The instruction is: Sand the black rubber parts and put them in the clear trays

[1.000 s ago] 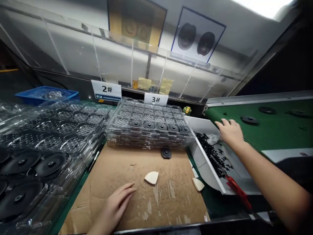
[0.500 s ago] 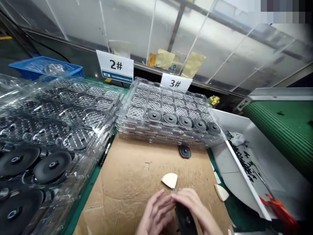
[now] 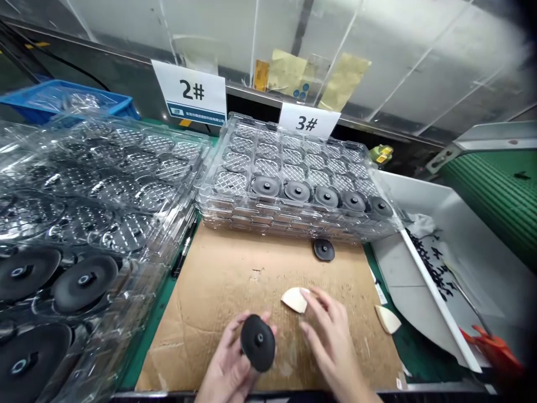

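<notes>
My left hand [image 3: 232, 358] holds a black round disc-shaped part [image 3: 254, 350] by its edge, its small central knob turned towards me. My right hand [image 3: 329, 333] is open, thumb and fingers apart. Its fingertips are at the right end of a white wedge-shaped pad [image 3: 293, 300] lying on the cardboard; I cannot tell whether they press on it. Farther back, a smaller black part [image 3: 324, 250] with a central knob lies on the cardboard sheet [image 3: 222, 268], just in front of the stacked clear trays.
Stacked clear trays [image 3: 272, 215] stand at the back, black parts in the front row. Larger clear trays [image 3: 138, 268] with black discs fill the left. At right are a second white wedge [image 3: 388, 319], a grey bin [image 3: 403, 268] of small black pieces and an orange-handled tool [image 3: 495, 347].
My hands have moved apart. The black disc, formerly between both hands, is now in my left hand, farther left. My right hand has opened and reached the white wedge. The view has shifted slightly.
</notes>
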Tool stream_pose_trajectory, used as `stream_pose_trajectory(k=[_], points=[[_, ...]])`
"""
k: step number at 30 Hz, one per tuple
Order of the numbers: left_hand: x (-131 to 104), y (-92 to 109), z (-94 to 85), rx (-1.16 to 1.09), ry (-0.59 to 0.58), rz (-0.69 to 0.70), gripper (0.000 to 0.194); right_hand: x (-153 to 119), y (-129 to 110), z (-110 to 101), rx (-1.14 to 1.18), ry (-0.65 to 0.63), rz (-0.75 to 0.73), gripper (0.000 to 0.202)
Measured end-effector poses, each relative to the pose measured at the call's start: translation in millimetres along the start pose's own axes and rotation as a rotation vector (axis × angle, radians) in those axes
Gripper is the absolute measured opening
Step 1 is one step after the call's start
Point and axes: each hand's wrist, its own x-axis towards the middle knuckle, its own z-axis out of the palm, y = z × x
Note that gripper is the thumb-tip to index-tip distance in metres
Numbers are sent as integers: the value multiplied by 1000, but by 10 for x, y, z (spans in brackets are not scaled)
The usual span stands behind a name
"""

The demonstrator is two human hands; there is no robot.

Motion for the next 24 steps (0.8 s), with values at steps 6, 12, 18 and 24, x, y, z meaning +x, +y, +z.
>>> stream_pose_trajectory(k=[6, 12, 18, 24], points=[[-96, 205, 125, -35, 40, 85, 46, 159, 353, 243, 0, -5, 19, 35], [-245, 78, 378, -26, 90, 158, 45, 283, 240, 210, 226, 38, 18, 27], [-335, -70, 465, 58, 70, 133, 51, -102, 14, 108, 430, -55, -73, 25], [-294, -223, 672, 165, 53, 155, 56, -1, -277, -632, 601, 15, -32, 31]])
